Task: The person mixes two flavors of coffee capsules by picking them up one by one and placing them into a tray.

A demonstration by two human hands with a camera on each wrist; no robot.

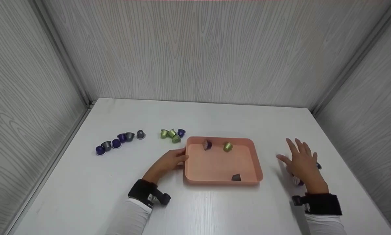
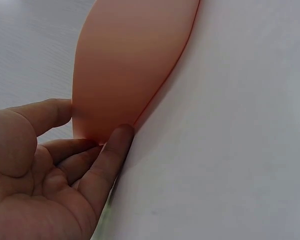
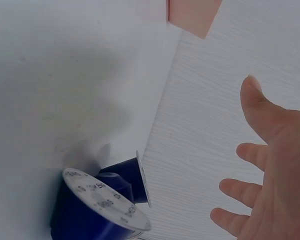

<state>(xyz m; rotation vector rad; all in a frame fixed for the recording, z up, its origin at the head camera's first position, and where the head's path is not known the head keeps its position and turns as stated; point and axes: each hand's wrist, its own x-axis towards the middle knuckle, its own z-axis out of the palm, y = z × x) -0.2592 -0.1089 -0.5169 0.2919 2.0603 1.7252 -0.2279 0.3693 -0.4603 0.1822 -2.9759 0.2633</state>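
Observation:
My left hand grips the left edge of a pink tray, thumb at the rim and fingers against its side wall. Inside the tray lie a purple coffee capsule, a green coffee capsule and a grey coffee capsule. To the right of the tray, my right hand is raised above the table with spread fingers and holds nothing. Partly hidden below it are dark capsules; the right wrist view shows blue coffee capsules close together, apart from the fingers.
At the left, purple and grey capsules form a slanting row on the white table. Several green capsules and a purple capsule cluster behind the tray's left corner. Wood-grain panels enclose the back and sides.

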